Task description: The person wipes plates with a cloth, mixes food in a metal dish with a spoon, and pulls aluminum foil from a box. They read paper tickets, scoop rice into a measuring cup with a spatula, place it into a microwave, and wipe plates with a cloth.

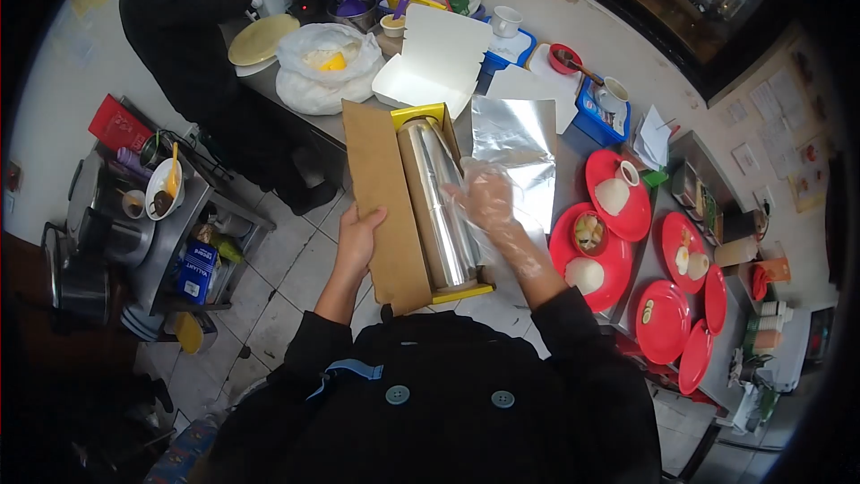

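my left hand (361, 235) is raised at the left of the view, forearm angled up from the black sleeve, while my right hand (488, 195), in a clear plastic glove, reaches in from the right. beyond them i see a metal surface (324, 129) with an open white box (432, 63), a plastic bag (328, 69) and, nearer my right, red plates (664, 322) with food; a foil sheet (513, 157) lies just beside my right hand. a person (208, 45) in black stands at the upper left, on a tiled floor (288, 255). my left grip is closed on the cardboard flap of the long foil box (385, 206), thumb on its face. my right grip is partly curled at the foil roll (439, 206) inside that box, held before my chest; i cannot tell how firmly it grasps.
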### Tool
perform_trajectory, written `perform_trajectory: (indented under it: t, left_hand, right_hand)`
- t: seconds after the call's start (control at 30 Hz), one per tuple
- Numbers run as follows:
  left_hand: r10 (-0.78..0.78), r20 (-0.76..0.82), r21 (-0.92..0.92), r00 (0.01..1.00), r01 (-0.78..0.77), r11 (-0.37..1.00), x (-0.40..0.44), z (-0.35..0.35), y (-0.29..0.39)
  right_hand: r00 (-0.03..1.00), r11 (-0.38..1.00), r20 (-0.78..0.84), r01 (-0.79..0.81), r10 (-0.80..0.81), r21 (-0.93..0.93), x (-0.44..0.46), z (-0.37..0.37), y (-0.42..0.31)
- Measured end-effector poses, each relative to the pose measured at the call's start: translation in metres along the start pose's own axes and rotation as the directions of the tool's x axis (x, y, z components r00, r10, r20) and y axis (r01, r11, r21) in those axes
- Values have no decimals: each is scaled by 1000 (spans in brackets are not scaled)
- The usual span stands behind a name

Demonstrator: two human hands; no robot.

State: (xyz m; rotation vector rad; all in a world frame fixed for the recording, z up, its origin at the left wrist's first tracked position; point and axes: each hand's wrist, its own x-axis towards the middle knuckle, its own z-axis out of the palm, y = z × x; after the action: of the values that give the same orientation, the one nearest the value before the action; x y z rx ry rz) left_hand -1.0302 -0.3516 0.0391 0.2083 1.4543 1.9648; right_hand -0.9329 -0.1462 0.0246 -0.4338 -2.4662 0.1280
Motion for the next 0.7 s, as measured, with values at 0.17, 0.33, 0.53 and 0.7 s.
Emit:
perform_trajectory:
  t: [0.17,0.33,0.53,0.7]
  left_hand:
    - [22,18,-9,1000,-22,1000,4,-5,-9]
    - [35,-22,5,999,-35,999,5,-3,-14]
    - [37,-8,7,999,-36,999,4,-1,-14]
    - [29,-15,-14,999,-29,999,2,-1,-13]
  right_hand:
    - [999,994,-27,-29,32,101,7,37,16]
    - [940,939,87,-337,331,72,38,-17,-6]
    - [931,923,-15,-359,365,138,80,-130,8]
    - [842,817,-132,-452,523,358,99,-193,-3]
